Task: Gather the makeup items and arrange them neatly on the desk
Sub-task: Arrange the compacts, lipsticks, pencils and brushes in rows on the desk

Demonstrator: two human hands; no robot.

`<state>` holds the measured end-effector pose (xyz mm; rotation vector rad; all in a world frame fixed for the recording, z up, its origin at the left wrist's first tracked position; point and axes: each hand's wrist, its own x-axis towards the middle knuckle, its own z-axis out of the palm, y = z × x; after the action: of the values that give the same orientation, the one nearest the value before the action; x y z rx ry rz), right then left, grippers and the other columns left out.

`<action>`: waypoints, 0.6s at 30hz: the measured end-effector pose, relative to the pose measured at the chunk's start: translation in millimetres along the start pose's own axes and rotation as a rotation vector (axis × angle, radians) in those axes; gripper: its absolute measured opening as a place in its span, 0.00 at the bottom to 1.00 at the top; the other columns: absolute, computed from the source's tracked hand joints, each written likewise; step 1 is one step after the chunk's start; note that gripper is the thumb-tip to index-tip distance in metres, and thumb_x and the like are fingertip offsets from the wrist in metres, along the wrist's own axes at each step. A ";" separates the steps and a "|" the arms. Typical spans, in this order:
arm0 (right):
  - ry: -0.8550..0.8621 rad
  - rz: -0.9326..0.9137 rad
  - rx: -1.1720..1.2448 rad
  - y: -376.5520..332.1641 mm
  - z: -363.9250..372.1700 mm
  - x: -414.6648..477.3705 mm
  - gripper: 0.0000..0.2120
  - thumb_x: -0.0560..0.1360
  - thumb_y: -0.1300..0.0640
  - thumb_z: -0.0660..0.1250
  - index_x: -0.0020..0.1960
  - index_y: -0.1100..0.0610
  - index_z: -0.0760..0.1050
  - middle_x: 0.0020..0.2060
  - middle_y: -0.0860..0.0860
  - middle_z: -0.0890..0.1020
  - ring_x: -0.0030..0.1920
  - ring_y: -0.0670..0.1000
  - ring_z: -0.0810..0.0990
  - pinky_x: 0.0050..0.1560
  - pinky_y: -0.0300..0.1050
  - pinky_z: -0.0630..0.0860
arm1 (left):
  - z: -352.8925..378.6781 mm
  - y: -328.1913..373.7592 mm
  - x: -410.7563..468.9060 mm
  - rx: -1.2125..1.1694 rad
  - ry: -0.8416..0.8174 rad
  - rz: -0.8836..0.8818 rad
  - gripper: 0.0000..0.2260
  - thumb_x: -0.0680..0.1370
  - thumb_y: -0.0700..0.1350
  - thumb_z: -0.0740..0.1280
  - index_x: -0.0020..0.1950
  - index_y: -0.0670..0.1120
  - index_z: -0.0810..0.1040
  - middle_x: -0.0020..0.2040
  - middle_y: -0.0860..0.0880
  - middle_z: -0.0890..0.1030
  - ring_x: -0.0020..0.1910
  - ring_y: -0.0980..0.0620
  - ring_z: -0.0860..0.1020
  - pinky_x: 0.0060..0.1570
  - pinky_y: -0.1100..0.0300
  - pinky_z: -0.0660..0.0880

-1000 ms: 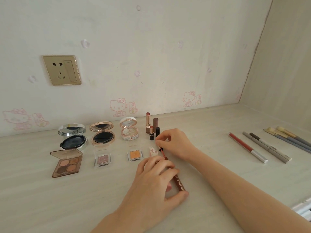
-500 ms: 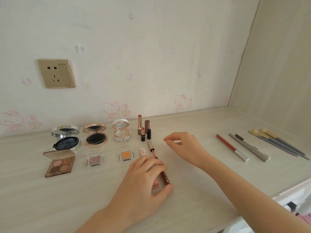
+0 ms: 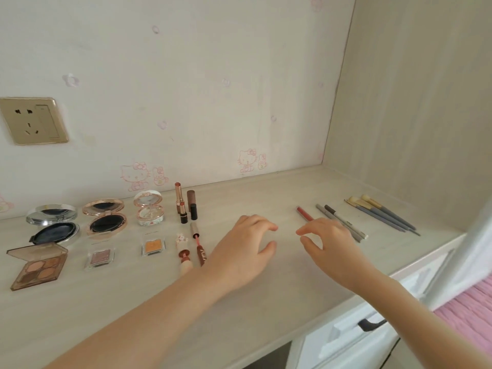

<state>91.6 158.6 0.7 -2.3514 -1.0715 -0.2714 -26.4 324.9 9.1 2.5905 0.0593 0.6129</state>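
Makeup lies in rows on the pale desk (image 3: 266,302). At the left are a brown eyeshadow palette (image 3: 37,266), a silver compact (image 3: 52,225), a rose-gold compact (image 3: 105,218), a floral compact (image 3: 149,209) and two small single shadows (image 3: 100,258) (image 3: 154,246). Lipsticks (image 3: 183,206) stand behind them. A brown lip gloss tube (image 3: 199,247) and a pink tube (image 3: 183,251) lie in front. My left hand (image 3: 239,251) hovers just right of the gloss, fingers relaxed and empty. My right hand (image 3: 330,243) is beside it, empty, near a red lip pencil (image 3: 304,213).
Grey pencils (image 3: 343,222) and several brushes (image 3: 383,214) lie at the right of the desk. A gold wall socket (image 3: 32,121) is at the back left. White drawers (image 3: 359,331) with a dark handle sit below the desk edge, with pink fabric (image 3: 468,310) further right.
My left hand has let go of the brown lip gloss tube, which now lies on the desk. Both hands have moved right, toward the pencils. The view has swung right.
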 end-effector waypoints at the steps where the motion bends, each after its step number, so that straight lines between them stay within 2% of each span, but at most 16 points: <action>1: 0.028 0.031 -0.015 6.2 -1.5 -1.9 0.09 0.77 0.56 0.65 0.55 0.51 0.80 0.53 0.45 0.80 0.61 0.50 0.72 0.56 0.38 0.65 | 7.9 2.4 11.2 -0.016 -0.037 -0.024 0.15 0.79 0.47 0.62 0.66 0.50 0.73 0.64 0.56 0.73 0.67 0.60 0.64 0.65 0.64 0.63; 5: 0.099 0.144 -0.093 28.7 -4.3 -6.1 0.11 0.77 0.57 0.64 0.58 0.54 0.79 0.53 0.50 0.80 0.57 0.55 0.70 0.56 0.46 0.69 | 36.9 8.3 57.0 -0.043 -0.146 -0.126 0.18 0.79 0.47 0.62 0.69 0.47 0.71 0.69 0.50 0.71 0.70 0.52 0.65 0.67 0.60 0.62; 8: 0.091 0.174 -0.153 39.7 -5.1 -6.5 0.12 0.78 0.53 0.62 0.60 0.52 0.77 0.53 0.49 0.79 0.56 0.53 0.68 0.53 0.41 0.68 | 57.1 7.1 83.1 -0.065 -0.172 -0.198 0.21 0.79 0.47 0.61 0.72 0.47 0.66 0.71 0.47 0.70 0.71 0.47 0.64 0.67 0.58 0.61; 11: 0.076 0.193 -0.196 45.5 -4.7 -5.6 0.14 0.79 0.50 0.59 0.62 0.51 0.75 0.54 0.47 0.77 0.57 0.51 0.67 0.54 0.40 0.67 | 74.1 7.2 99.2 -0.056 -0.185 -0.253 0.24 0.80 0.48 0.60 0.75 0.46 0.60 0.71 0.43 0.67 0.71 0.43 0.60 0.67 0.53 0.60; 14: 0.079 0.205 -0.202 47.1 -3.3 -4.6 0.15 0.80 0.48 0.58 0.63 0.50 0.75 0.56 0.47 0.77 0.58 0.51 0.67 0.55 0.40 0.66 | 83.9 5.5 115.5 0.010 -0.192 -0.267 0.25 0.81 0.49 0.58 0.75 0.44 0.59 0.72 0.43 0.66 0.72 0.40 0.59 0.68 0.51 0.60; 18: 0.076 0.231 -0.225 48.1 -1.7 -4.1 0.15 0.80 0.48 0.57 0.63 0.50 0.75 0.57 0.48 0.75 0.59 0.51 0.66 0.55 0.40 0.66 | 91.0 1.0 131.5 0.014 -0.243 -0.273 0.22 0.82 0.44 0.54 0.76 0.44 0.57 0.71 0.42 0.68 0.73 0.40 0.57 0.70 0.50 0.60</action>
<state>124.9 129.1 -18.1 -2.6140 -0.7572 -0.4097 131.2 303.5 -7.9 2.5876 0.3321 0.1992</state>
